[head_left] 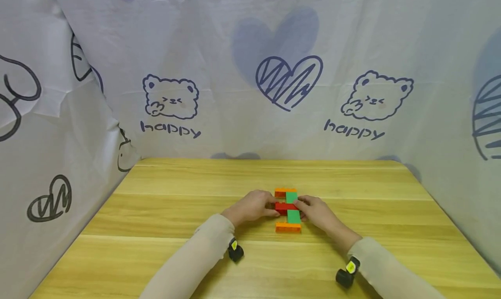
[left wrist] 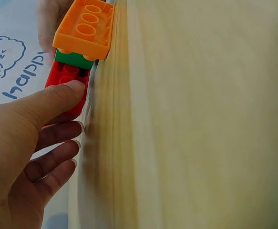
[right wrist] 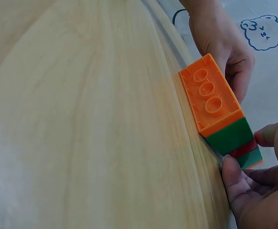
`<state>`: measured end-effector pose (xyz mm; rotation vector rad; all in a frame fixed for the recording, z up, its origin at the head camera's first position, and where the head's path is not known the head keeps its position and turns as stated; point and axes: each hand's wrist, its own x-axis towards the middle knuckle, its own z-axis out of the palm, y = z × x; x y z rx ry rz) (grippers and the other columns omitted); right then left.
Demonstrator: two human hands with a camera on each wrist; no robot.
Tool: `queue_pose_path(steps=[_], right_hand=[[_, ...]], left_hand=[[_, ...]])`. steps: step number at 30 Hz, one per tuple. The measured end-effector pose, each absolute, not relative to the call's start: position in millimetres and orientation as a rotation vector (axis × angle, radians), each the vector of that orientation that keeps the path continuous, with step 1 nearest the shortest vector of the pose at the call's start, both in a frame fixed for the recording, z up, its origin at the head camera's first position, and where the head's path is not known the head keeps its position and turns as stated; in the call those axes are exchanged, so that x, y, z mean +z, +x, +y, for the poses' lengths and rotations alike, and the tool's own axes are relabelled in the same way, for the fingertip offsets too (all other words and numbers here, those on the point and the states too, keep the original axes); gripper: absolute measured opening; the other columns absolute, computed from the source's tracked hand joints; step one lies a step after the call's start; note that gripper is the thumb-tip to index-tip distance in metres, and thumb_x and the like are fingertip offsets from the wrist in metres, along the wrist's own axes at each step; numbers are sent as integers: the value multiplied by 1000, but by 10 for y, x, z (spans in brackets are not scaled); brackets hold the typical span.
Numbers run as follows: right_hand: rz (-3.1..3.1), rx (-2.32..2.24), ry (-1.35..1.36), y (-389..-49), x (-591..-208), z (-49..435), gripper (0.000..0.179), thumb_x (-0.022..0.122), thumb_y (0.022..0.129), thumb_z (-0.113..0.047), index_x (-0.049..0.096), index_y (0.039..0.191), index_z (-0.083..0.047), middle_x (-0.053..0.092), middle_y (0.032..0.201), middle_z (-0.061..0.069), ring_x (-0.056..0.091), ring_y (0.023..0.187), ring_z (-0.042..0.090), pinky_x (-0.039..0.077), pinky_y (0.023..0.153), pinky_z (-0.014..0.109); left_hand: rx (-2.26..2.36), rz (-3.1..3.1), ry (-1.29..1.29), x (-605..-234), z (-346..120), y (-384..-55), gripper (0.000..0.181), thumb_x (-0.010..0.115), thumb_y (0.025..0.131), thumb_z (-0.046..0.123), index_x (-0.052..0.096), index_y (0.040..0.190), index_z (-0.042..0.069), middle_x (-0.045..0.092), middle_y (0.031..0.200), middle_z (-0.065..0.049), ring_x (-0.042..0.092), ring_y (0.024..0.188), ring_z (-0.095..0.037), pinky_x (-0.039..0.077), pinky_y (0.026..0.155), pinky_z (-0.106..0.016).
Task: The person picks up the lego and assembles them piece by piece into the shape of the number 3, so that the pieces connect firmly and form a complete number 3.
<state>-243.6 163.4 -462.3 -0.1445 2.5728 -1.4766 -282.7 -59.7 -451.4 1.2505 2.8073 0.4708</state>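
A toy-brick build lies on the table in the head view. A red brick [head_left: 282, 207] crosses its middle, flanked by green bricks [head_left: 293, 217], with an orange brick [head_left: 288, 227] at each end. My left hand [head_left: 253, 206] pinches the left end of the red brick, thumb on the near side; its other fingers spread loosely in the left wrist view. From the right side, my right hand [head_left: 318, 213] grips the build's middle, where red and green meet. One orange brick [right wrist: 212, 95] shows its hollow underside with round tubes in the right wrist view.
The build rests on a wood-grain table [head_left: 176, 186]. Behind it hangs a white cloth [head_left: 227, 112] printed with hearts and bears. A small black wrist camera [head_left: 235, 252] sits by the left cuff, another [head_left: 345, 277] by the right cuff.
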Motion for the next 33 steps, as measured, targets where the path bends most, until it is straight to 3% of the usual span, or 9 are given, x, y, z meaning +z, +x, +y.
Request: queue_pose_path(steps=[7,20,27,33], right_hand=[[2605,-1440,-135,-2455,-4620,1629,46,53,102,-28,55,132,7,66,97,9,61,76,18,55,68,32],[2597,-1430,-126,-2450,-4576,1610,45,54,102,-24,53,133,9,66,96,11,62,77,18,56,69,32],[2563,-1445,-144,-2440,-4529,1647,48,54,102,-27,52,134,9,67,100,12,64,81,19,57,72,34],[2600,-1394,-230,-2414,-4485,1746,53,53,102,-32,49,137,8,66,101,12,64,83,19,56,72,34]], left_hand=[[452,2801,1300,-4515,-604,-2831,25,71,89,36,73,99,13,61,87,5,54,75,-7,47,71,-21],[402,2795,1322,-4492,-601,-2835,27,71,89,38,74,100,13,58,85,5,49,71,-9,43,67,-22],[418,2787,1233,-4474,-610,-2845,46,73,86,44,72,117,11,63,97,4,56,85,-8,48,81,-24],[525,2774,1148,-4410,-694,-2844,52,76,84,45,69,122,10,66,111,0,61,99,-14,48,91,-29]])
